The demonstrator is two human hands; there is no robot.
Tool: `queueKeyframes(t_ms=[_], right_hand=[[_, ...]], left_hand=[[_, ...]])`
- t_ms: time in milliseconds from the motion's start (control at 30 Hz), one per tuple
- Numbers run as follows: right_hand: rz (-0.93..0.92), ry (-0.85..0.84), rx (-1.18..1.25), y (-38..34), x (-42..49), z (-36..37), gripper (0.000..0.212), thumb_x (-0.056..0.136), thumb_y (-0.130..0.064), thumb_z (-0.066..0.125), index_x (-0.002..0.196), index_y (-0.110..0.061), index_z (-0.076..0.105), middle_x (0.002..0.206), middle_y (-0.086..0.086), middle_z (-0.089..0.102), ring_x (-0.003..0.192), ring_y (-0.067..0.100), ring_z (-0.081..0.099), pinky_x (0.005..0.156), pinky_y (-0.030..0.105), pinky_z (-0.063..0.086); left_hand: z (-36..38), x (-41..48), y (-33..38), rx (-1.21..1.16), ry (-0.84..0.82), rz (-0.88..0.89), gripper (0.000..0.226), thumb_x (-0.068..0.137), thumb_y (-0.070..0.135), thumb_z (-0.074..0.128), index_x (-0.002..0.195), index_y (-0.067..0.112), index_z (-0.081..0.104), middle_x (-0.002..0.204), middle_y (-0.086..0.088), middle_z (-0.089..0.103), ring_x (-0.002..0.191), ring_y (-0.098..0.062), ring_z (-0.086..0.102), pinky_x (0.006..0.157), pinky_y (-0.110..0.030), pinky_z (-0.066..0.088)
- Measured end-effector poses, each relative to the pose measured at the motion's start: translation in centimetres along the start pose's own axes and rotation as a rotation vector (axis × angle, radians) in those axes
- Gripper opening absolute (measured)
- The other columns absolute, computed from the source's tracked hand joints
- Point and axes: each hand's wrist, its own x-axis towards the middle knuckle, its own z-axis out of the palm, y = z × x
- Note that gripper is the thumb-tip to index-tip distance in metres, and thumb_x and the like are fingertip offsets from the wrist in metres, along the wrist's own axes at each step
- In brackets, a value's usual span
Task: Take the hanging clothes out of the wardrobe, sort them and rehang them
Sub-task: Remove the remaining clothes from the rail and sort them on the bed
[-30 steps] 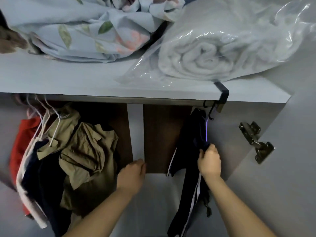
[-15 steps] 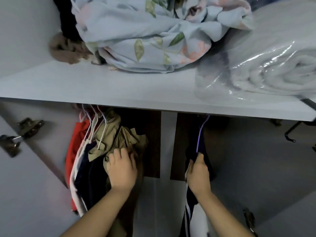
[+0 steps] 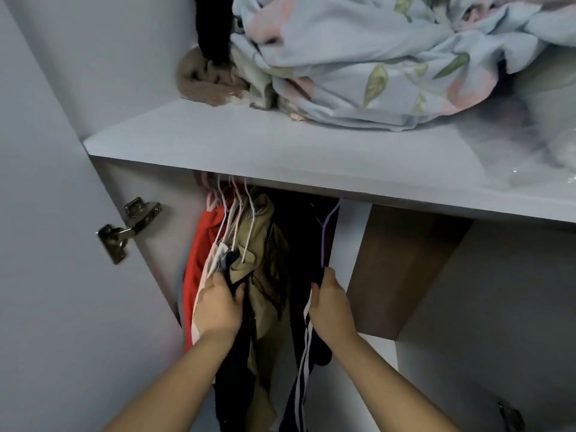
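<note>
Several garments hang on white hangers [image 3: 240, 213] under the shelf: a red one [image 3: 199, 260], a white and dark one, and a khaki shirt [image 3: 265, 244]. My left hand [image 3: 219, 302] grips the dark fabric among these clothes, just left of the khaki shirt. My right hand [image 3: 330, 302] holds a dark garment with white stripes [image 3: 304, 347] by its purple hanger [image 3: 327, 232], whose hook reaches up under the shelf. The rail itself is hidden behind the shelf edge.
A grey shelf [image 3: 249, 145] above carries a floral blue blanket [image 3: 374, 67], a brown knit item [image 3: 202, 82] and a plastic-wrapped bundle [image 3: 548, 132]. A metal hinge [image 3: 124, 229] sits on the left wardrobe wall. A brown back panel [image 3: 399, 269] stands to the right.
My view swung left. My right hand carried the dark striped garment on its purple hanger leftward, close to the other clothes. My left hand moved from the khaki shirt into the fabric beside it.
</note>
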Motion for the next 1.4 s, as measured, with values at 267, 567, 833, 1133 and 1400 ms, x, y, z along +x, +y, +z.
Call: queueKeyframes(t_ms=[267,567,833,1133,1400], right_hand=[[0.013,0.013,-0.047,0.8,-0.7,-1.8,0.023,0.100,-0.014,0.045,0.122,-0.007,0.048,0.086,0.003,0.061,0.065,0.012,0.055,0.050,0.013,0.037],[0.098,-0.019,0.063,1.5,-1.3,-3.8,0.031,0.102,-0.022,0.042,0.131,-0.012,0.043,0.106,0.004,0.064,0.083,0.015,0.059,0.066,0.021,0.042],[0.321,-0.045,0.327,2.3,-0.2,-4.6,0.029,0.098,-0.013,0.044,0.122,-0.026,0.053,0.115,0.000,0.045,0.105,0.021,0.052,0.093,0.027,0.042],[0.563,-0.206,0.884,1.5,0.9,-5.5,0.047,0.080,0.016,0.046,0.107,-0.016,0.066,0.109,0.015,0.068,0.101,0.032,0.064,0.096,0.042,0.050],[0.423,-0.169,1.050,-2.7,1.6,-7.3,0.040,0.077,0.016,0.046,0.098,-0.011,0.065,0.088,0.012,0.067,0.085,0.028,0.063,0.073,0.032,0.051]], left_hand=[[0.4,0.2,1.2,0.178,0.070,0.151,0.047,0.070,0.001,0.068,0.116,0.003,0.056,0.102,-0.018,0.055,0.092,-0.039,0.056,0.064,-0.042,0.046],[1.6,1.3,3.1,-0.507,-0.367,0.147,0.020,0.095,0.020,0.056,0.107,0.017,0.040,0.102,-0.006,0.064,0.098,-0.029,0.062,0.077,-0.028,0.042],[1.1,0.4,5.3,-1.014,-0.545,-0.147,0.032,0.089,-0.008,0.053,0.102,0.021,0.057,0.106,-0.012,0.065,0.099,-0.028,0.062,0.076,-0.031,0.050],[0.5,0.6,6.9,-1.278,-0.573,-0.424,0.026,0.097,0.040,0.050,0.100,0.017,0.063,0.108,-0.005,0.067,0.099,-0.023,0.062,0.097,-0.041,0.047],[-1.6,-2.7,10.3,-1.187,-0.621,-0.210,0.023,0.101,0.025,0.047,0.093,0.006,0.056,0.097,-0.018,0.068,0.087,-0.026,0.067,0.075,-0.036,0.053]])
